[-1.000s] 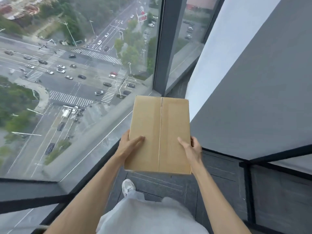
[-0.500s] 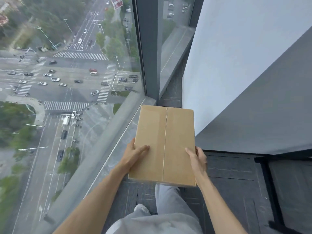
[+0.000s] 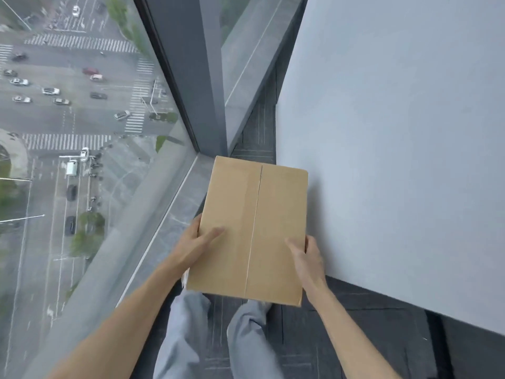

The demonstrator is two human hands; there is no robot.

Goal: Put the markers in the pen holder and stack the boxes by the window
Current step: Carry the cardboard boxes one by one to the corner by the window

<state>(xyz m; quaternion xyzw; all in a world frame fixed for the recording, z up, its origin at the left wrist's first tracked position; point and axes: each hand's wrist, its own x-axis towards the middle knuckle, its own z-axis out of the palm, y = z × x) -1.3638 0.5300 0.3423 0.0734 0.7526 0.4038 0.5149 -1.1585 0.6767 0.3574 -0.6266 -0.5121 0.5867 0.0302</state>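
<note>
While both hands carry it at centre frame, the flat brown cardboard box [image 3: 252,231] looks stiff and light; the left hand [image 3: 195,243] and right hand [image 3: 307,257] grip opposite side edges, thumbs on top, beside the floor-to-ceiling window [image 3: 82,132].

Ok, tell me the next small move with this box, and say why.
Probably ease the cardboard box forward and down onto the carpet in the corner ahead. The left hand and right hand grip its near sides, thumbs on top, and it hangs above the legs, between the window and the white wall. No other box shows there, so it likely starts the stack.
</note>
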